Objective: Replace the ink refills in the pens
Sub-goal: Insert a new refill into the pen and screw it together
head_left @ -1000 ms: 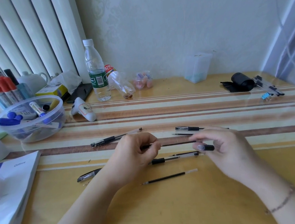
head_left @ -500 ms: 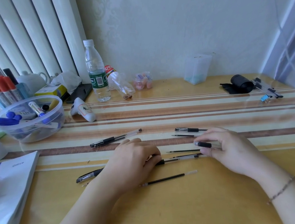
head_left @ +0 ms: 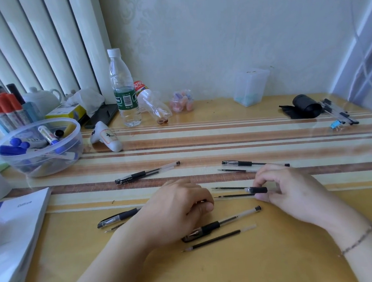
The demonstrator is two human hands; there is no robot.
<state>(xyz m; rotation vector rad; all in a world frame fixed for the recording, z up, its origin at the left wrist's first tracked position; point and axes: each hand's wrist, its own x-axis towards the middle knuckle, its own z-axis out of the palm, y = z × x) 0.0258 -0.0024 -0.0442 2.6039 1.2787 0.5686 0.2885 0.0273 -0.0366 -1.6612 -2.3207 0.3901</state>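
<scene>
Mid-job, with left hand [head_left: 177, 210] curled knuckles-up on the desk [head_left: 257, 268] over something hidden, loose refills [head_left: 231, 188] between the hands, right hand [head_left: 289, 190] pinching a black pen section [head_left: 256, 189], reassembly seemingly left.

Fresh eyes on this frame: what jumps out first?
Two hands low at centre amid scattered pens and refills: the right hand pinches a black pen tip piece, and the left hand is curled over something hidden. At far left, a clear bowl holds blue markers, and a water bottle stands by the wall.
</scene>
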